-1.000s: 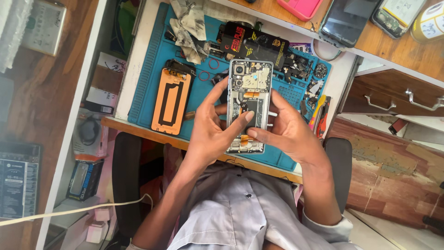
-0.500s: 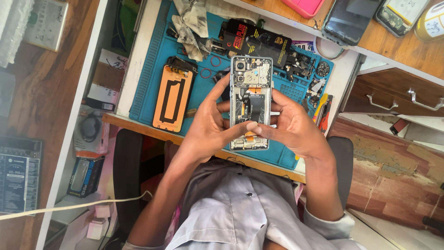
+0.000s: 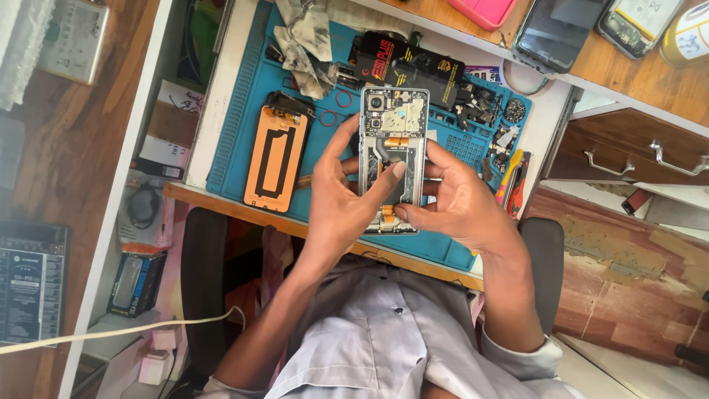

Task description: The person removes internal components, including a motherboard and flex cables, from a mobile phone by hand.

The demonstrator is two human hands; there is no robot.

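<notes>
An opened phone [image 3: 393,133] with its back cover off, showing boards and orange flex cables, is held above a blue work mat [image 3: 236,125]. My left hand [image 3: 343,203] grips its left edge, with the thumb lying across the lower middle of the phone. My right hand [image 3: 461,199] holds the right edge, with its thumb pressed on the bottom end near the orange flex. An orange-backed screen panel [image 3: 275,159] lies on the mat to the left of my hands.
Crumpled wipes [image 3: 303,41], a black box [image 3: 413,63], small parts and screwdrivers [image 3: 509,177] crowd the mat. Phones [image 3: 557,33] and a pink case [image 3: 484,9] lie on the wooden shelf behind. Drawers [image 3: 635,155] stand at right, a chair armrest [image 3: 203,266] at left.
Both hands keep hold of the phone. My left thumb has slid further across its lower middle. The view has shifted slightly.
</notes>
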